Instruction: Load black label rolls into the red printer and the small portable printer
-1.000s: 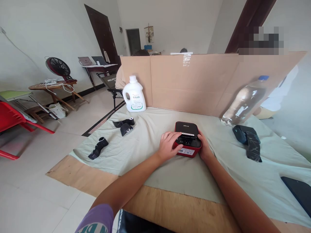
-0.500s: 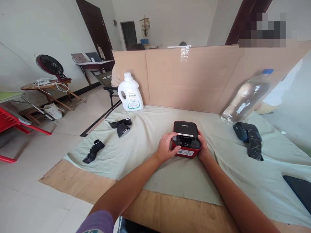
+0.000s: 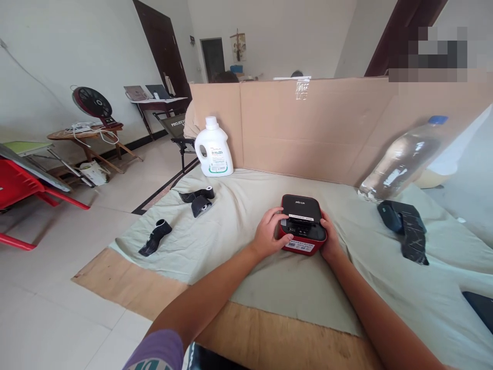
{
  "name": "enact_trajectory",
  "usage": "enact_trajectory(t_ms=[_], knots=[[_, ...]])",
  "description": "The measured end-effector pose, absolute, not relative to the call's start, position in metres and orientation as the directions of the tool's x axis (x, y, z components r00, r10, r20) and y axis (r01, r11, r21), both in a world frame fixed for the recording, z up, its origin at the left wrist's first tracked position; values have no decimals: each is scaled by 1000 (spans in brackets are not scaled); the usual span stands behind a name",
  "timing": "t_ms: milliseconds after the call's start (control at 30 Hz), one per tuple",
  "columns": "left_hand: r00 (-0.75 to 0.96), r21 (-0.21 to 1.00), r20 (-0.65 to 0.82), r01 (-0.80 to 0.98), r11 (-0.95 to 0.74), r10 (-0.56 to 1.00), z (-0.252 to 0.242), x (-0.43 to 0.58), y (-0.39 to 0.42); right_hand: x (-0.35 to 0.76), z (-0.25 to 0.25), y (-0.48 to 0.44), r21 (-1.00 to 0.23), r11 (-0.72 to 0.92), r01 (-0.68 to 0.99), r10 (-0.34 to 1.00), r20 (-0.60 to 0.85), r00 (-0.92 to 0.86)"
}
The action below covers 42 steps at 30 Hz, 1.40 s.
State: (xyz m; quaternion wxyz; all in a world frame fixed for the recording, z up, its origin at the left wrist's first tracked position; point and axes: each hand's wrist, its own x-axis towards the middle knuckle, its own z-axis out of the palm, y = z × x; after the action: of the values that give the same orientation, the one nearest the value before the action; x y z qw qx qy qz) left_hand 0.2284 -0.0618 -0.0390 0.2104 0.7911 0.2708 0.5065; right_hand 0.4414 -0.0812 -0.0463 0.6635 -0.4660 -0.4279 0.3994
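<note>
Head view: shows a red-and-black box on a wrinkled pale green cloth, right of the scene's middle, clamped between the left hand and the right hand. Presents its labelled red side to the near edge and its black lid to the far side, turned only slightly, with no clearly longer axis in the squarish, round-cornered top. Gripped on the left by fingers over the lid's near left corner and a thumb at the near face; held on the right by fingers along the side. Gapes slightly under the lid's near edge, below a white strip; contents too dark to make out. Under the cloth, a wooden board; beyond, creased upright cardboard with shiny tape. At far left, an opaque white plastic jug, capped, contents hidden. At far right, a slanting clear plastic bottle with a blue cap, its fill impossible to tell. On the left, three black rolls with trailing ribbon; on the right, a dark rounded device touching a glossy black strip.
</note>
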Motion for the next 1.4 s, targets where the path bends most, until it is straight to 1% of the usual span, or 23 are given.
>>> enact_trajectory(t_ms=[100,167,300,467,567,633,667,700,733,767,833,867,933,967,1033,1133,1267,1333,1400], knots=[[330,591,704,219,-777,629,-37,228,-62,442,-45,-81,-962,223,-159,932,162,324],[335,587,702,228,-777,628,-35,227,-61,444,-46,-80,-968,205,-145,935,150,320],[341,619,684,198,-760,645,-32,227,-56,448,-48,-73,-973,201,-117,932,152,330],[326,625,688,185,-758,648,-32,227,-59,444,-49,-69,-966,228,-119,894,159,419],[378,627,664,188,-756,645,-28,221,-58,439,-52,-72,-956,258,-137,870,168,464],[380,594,670,241,-767,638,-24,207,-46,439,-55,-73,-953,261,-152,862,159,481],[345,573,677,308,-760,650,-22,197,-36,439,-56,-73,-952,259,-164,863,152,481],[267,553,688,409,-726,674,-19,184,-25,440,-57,-73,-949,260,-178,866,148,477],[180,534,685,534,-655,706,-16,168,-13,440,-58,-72,-945,264,-193,869,145,474],[109,515,653,662,-545,750,-12,151,0,441,-58,-72,-941,268,-207,871,145,469],[-95,479,552,849,-222,828,-5,112,26,441,-58,-71,-933,279,-227,872,148,467],[-172,447,489,891,-76,855,-1,93,38,441,-58,-71,-931,283,-232,873,151,463],[-252,391,333,914,110,909,7,58,59,440,-57,-71,-927,289,-237,877,158,455],[-244,373,243,917,142,939,12,43,68,440,-56,-71,-927,291,-238,880,161,447],[-200,366,148,921,134,969,18,22,81,441,-56,-71,-925,295,-241,884,168,436],[-113,372,80,925,75,990,23,8,88,442,-57,-71,-931,296,-215,888,185,421],[-74,376,79,926,40,994,24,8,83,444,-59,-71,-932,292,-216,896,187,404],[-83,380,114,924,34,990,30,9,77,444,-60,-71,-926,290,-241,900,178,399],[-102,383,181,923,25,978,42,7,70,444,-61,-70,-921,289,-261,904,173,391]])
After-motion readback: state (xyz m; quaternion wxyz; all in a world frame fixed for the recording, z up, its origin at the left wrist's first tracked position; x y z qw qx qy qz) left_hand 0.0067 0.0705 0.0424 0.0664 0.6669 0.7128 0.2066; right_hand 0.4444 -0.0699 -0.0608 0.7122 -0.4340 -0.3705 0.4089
